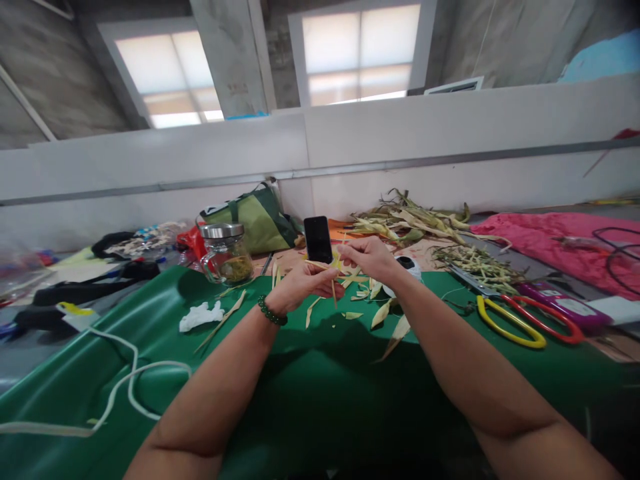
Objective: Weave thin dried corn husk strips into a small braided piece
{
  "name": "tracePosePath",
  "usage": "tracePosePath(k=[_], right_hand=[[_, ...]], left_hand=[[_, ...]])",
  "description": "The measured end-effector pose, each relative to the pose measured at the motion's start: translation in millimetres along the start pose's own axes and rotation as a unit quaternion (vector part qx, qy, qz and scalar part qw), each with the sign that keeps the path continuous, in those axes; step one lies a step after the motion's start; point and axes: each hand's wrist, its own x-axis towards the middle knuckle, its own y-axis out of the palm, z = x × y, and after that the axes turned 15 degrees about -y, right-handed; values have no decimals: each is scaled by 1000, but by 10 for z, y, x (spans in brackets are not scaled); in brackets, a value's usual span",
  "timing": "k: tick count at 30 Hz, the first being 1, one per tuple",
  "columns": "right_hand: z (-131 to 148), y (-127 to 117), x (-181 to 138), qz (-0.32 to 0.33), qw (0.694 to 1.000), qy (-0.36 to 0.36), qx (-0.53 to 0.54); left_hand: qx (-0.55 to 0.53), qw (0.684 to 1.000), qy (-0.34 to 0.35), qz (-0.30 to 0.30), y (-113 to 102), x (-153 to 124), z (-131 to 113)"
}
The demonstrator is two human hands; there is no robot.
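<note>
Husk strip (335, 294) — pinched by left hand (311, 283) and, seemingly, right hand (371, 257), grips closed — probably wants gentle, even tension.

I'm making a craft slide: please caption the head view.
Left hand and right hand holding thin corn-husk strips above a green sheet, scissors at right.

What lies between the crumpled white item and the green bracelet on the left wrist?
In the head view, a dry husk strip lies slantwise on the green cover between the white item and the green bracelet.
</note>
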Motion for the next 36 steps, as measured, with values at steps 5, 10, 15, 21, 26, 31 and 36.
tracePosePath(k=[5,10,15,21,26,31,36], right_hand=[[172,-54,-46,-145,985,-72,-67],[277,107,-117,58,977,-107,-175],[213,329,-138,84,988,-53,-117],[340,421,-200,96,991,-67,-58],[290,280,-158,96,992,-41,-73],[185,42,-37,-98,994,-31,-31],[186,75,-24,-14,997,-15,69]], left_hand=[[-57,996,37,-66,-16,18,-16],[-147,975,107,-131,-59,13,-60],[-176,966,119,-146,-28,44,-49],[-216,936,163,-226,-118,48,-77],[-190,959,126,-171,-237,-38,-132],[-94,982,104,-122,-148,-52,-98],[38,989,121,-78,-11,-21,-59]])
